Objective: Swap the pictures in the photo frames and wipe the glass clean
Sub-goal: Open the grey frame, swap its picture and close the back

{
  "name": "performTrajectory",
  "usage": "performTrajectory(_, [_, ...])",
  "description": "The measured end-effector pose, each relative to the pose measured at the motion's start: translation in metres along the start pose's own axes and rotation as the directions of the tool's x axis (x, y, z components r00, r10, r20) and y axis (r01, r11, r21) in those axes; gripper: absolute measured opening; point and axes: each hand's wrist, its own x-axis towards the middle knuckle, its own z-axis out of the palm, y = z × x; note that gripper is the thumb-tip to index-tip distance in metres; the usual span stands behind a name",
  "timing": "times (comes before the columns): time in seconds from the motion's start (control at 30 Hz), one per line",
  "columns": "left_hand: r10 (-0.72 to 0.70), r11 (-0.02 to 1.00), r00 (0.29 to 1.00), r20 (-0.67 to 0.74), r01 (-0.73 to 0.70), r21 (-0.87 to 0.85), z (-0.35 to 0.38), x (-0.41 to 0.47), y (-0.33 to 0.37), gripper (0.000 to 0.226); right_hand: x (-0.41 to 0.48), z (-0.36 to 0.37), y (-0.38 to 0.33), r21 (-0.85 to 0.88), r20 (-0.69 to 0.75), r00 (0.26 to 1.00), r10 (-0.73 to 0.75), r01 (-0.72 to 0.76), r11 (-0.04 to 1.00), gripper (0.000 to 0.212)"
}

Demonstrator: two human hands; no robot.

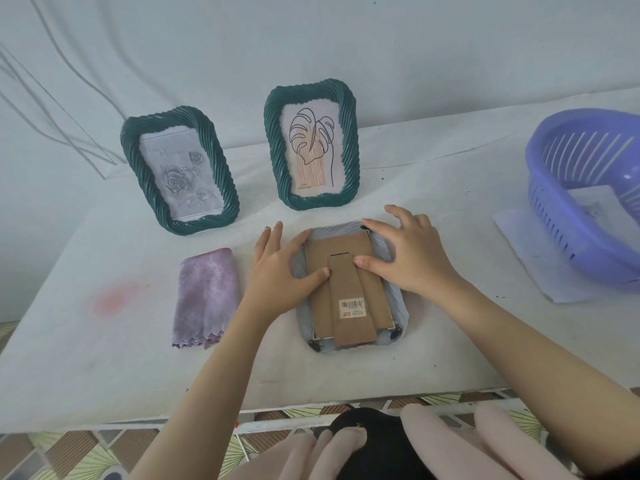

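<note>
Pressing flat on the cardboard back (pixel 375 289) of the face-down frame (pixel 401 315), thumbs at its stand (pixel 349 306): left hand (pixel 277 275) and right hand (pixel 412 258), fingers spread, clasping nothing. Lying mid-table before the upright rose frame (pixel 180 169) and leaf frame (pixel 311 143); purple cloth (pixel 207 296) just left, blue basket (pixel 585 202) far right.

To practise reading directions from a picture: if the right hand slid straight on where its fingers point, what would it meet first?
Most likely the green frame with the leaf drawing, standing just beyond the right hand, near its lower right corner; depth is hard to judge.
</note>
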Motion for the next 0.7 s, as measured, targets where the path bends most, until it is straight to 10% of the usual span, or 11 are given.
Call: performTrajectory(0.7, [-0.013, 0.995, 1.000, 0.028, 0.016, -0.094, -0.0048, 0.0013, 0.0029, 0.053, 0.0016, -0.0004, 0.0009, 0.032, 0.059, 0.998, 0.004, -0.006, 0.999, 0.056])
